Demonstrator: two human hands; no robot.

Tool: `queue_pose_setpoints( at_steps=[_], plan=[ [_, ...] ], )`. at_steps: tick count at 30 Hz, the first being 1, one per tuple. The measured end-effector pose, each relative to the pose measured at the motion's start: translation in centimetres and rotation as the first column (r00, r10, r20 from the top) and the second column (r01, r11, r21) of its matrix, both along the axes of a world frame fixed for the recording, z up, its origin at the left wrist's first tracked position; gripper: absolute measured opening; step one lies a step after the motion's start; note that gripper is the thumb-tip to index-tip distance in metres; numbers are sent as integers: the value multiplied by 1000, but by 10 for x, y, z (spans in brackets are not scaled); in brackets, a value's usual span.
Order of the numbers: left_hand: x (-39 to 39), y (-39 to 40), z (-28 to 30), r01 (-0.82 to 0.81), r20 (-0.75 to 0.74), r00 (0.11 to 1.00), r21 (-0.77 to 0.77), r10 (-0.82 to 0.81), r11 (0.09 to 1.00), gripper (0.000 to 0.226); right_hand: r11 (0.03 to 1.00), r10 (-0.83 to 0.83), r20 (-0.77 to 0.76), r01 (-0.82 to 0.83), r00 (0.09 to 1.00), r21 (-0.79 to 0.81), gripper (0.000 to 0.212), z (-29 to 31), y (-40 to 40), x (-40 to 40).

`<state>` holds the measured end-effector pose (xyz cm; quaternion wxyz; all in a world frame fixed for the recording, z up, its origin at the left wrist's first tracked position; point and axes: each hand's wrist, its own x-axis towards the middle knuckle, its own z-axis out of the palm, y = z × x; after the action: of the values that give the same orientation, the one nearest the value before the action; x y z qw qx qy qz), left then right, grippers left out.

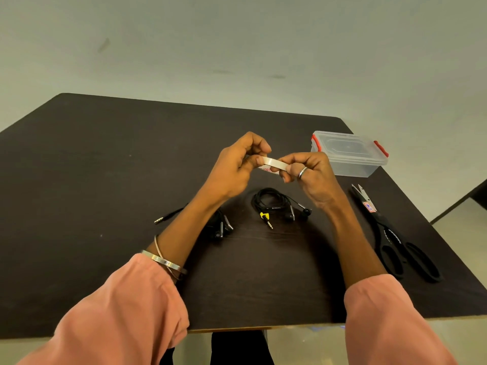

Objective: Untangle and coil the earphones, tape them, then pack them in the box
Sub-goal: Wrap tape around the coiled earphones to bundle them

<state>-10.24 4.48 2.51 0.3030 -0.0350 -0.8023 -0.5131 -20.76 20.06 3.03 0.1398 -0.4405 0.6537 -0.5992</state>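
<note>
Both hands hold a small roll of clear tape (pixel 274 164) above the table's middle. My left hand (pixel 238 167) pinches its left side and my right hand (pixel 308 171) grips its right side. Below them a coiled pair of black earphones (pixel 276 204) lies on the dark table (pixel 105 167), with a yellow-marked plug pointing toward me. A second pair of black earphones (pixel 220 227) lies to the left, partly hidden by my left forearm, its plug (pixel 160 219) sticking out leftward. The clear plastic box (pixel 349 154) with red clips stands shut at the back right.
Black-handled scissors (pixel 390 233) lie along the table's right edge, blades pointing away from me. The table's near edge runs just below my pink sleeves. A wall rises behind the table.
</note>
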Motion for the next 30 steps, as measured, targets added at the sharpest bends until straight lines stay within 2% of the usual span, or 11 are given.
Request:
queue_pose_setpoints(
  at_steps=[9,13,18,22,30],
  plan=[
    [1,-3,-2,43,-7,999,75,-43,996,25,999,31,63,-29,998,-32,43,-1,1,3],
    [1,-3,-1,61,-15,998,128,-60,990,32,998,17,42,-14,999,-59,50,-2,0,5],
    [2,-3,0,77,-21,997,159,-75,984,31,998,23,35,-21,999,-65,45,0,2,5],
    [3,-4,0,73,-25,997,124,-71,990,33,998,1,5,0,1000,-63,29,1,2,5],
    [4,-4,1,94,-34,995,172,-90,981,29,999,-42,-66,41,997,-10,39,5,3,10]
  ],
)
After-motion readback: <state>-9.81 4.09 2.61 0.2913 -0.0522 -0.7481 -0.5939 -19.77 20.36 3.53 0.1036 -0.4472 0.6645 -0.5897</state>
